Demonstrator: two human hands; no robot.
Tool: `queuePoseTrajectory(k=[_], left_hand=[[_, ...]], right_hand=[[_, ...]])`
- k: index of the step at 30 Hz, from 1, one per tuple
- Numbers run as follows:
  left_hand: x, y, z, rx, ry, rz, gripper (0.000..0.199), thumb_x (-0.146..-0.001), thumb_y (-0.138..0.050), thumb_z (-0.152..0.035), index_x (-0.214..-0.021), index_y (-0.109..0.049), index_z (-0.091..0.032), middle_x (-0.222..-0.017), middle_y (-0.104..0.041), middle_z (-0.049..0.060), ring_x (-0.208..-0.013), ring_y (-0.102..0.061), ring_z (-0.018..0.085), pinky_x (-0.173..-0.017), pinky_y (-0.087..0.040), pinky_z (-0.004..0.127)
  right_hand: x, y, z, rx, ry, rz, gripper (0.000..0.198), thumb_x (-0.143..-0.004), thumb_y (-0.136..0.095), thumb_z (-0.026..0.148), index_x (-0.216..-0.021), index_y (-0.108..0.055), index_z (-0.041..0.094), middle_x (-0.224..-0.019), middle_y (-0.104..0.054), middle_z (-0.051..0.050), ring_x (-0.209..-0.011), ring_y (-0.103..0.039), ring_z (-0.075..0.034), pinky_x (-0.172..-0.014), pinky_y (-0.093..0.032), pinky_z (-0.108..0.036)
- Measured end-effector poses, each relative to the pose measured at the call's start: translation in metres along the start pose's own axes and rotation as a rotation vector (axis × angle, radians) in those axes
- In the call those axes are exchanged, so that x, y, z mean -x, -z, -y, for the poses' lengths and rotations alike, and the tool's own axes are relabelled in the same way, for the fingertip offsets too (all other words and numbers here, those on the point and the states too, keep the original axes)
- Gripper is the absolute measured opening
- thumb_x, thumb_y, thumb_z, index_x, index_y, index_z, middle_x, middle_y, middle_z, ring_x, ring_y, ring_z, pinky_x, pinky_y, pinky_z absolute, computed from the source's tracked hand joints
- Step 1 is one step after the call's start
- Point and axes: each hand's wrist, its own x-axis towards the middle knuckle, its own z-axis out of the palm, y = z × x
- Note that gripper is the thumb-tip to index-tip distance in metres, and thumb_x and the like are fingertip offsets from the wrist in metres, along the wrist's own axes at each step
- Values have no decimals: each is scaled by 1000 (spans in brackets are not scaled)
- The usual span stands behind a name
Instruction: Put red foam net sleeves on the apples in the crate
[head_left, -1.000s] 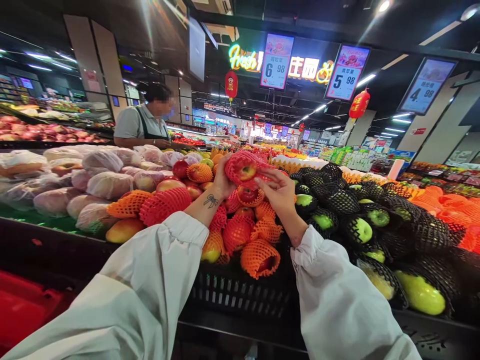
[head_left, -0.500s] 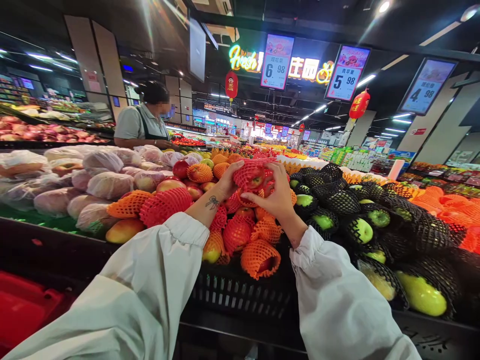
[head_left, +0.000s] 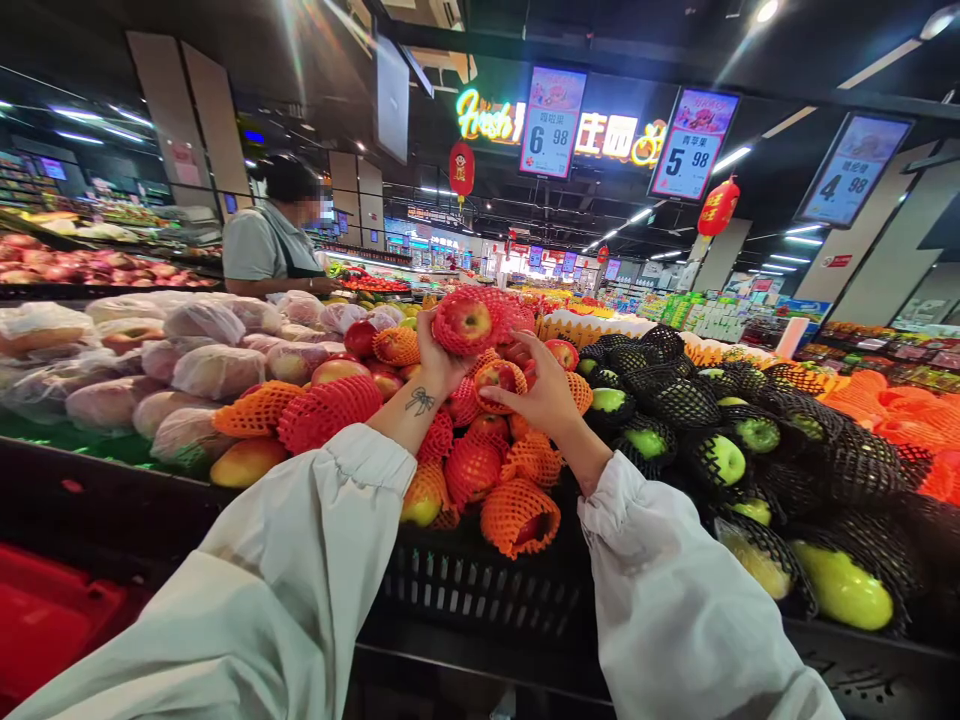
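Observation:
In my left hand (head_left: 444,362) is a red and yellow apple (head_left: 466,322) in a red foam net, held above the pile with its stem end facing me. The net's loose end (head_left: 511,312) sticks out to the right, past the apple. My right hand (head_left: 546,388) is just right of it, thumb and fingers apart; whether its fingertips touch the net is unclear. Below its thumb lies an apple in an orange foam net (head_left: 502,378). More netted apples (head_left: 474,468) fill the black crate (head_left: 480,590) under my hands.
Pale, plastic-wrapped fruits (head_left: 217,370) lie to the left, green apples in black nets (head_left: 726,460) to the right. A person (head_left: 266,245) in an apron stands behind the left display. Price screens (head_left: 553,122) and red lanterns (head_left: 461,168) hang overhead.
The apple has turned so its stem end faces me, and it has shifted left and up in my left hand. My right hand has come off it, slightly lower.

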Motion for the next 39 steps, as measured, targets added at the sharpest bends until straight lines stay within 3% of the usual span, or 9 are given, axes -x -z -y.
queuePoseTrajectory(k=[3,7,11,14,17,21,26,32,39], left_hand=[[3,-3,0,-51,-13,13,42,-63,-71,-55,-86,-63,-22,-87,-70,2,-85,-66,21,-65,-54,28],[12,-9,3,-231,72,205,48,-56,-80,-51,-88,-71,-16,-89,-73,5,-86,-66,22,-76,-56,30],[17,-9,2,-390,123,430,55,-55,-91,-49,-94,-75,-13,-96,-76,8,-94,-69,26,-82,-55,33],[16,-6,1,-458,147,518,62,-55,-96,-54,-97,-76,-14,-99,-77,10,-100,-71,31,-87,-56,39],[16,-5,1,-438,166,563,67,-57,-96,-60,-101,-76,-14,-103,-77,12,-110,-69,35,-97,-55,44],[19,-6,0,-400,184,627,77,-55,-98,-59,-113,-74,-16,-115,-75,13,-123,-65,38,-108,-51,48],[24,-8,-4,-434,234,695,90,-48,-101,-55,-124,-70,-19,-121,-74,13,-128,-61,39,-109,-50,49],[22,-8,-2,-459,214,599,69,-47,-97,-35,-108,-70,-15,-109,-76,11,-115,-68,37,-96,-55,46],[4,-7,-1,-297,-51,75,51,-54,-89,-42,-93,-65,-20,-97,-71,2,-85,-64,18,-67,-48,27]], right_hand=[[1,-1,-1,12,-17,-87,106,-75,-87,56,-159,-29,24,-154,-46,-18,-134,-55,-32,-112,-51,-52],[1,-2,-2,64,30,-163,131,-71,-89,60,-166,-5,26,-166,-26,-20,-152,-36,-35,-122,-41,-56],[0,-1,-2,82,66,-139,113,-72,-91,50,-160,-24,25,-159,-41,-17,-151,-39,-33,-128,-31,-58],[-1,1,-1,90,42,-147,91,-72,-91,41,-147,-43,24,-148,-54,-15,-140,-52,-32,-124,-38,-56],[-1,2,1,84,41,-206,83,-69,-91,36,-140,-50,22,-139,-60,-14,-130,-59,-31,-119,-45,-54],[-1,4,6,52,24,-267,85,-68,-88,35,-142,-50,22,-137,-62,-13,-127,-61,-31,-116,-47,-54],[0,7,11,41,56,-310,110,-69,-86,34,-162,-27,29,-153,-51,-12,-135,-56,-32,-117,-46,-53],[0,4,6,94,36,-300,116,-72,-87,39,-165,-17,28,-160,-42,-15,-140,-51,-33,-121,-42,-55],[-1,0,-2,35,-146,-348,120,-76,-84,59,-165,-9,28,-154,-44,-19,-134,-54,-34,-117,-45,-57]])
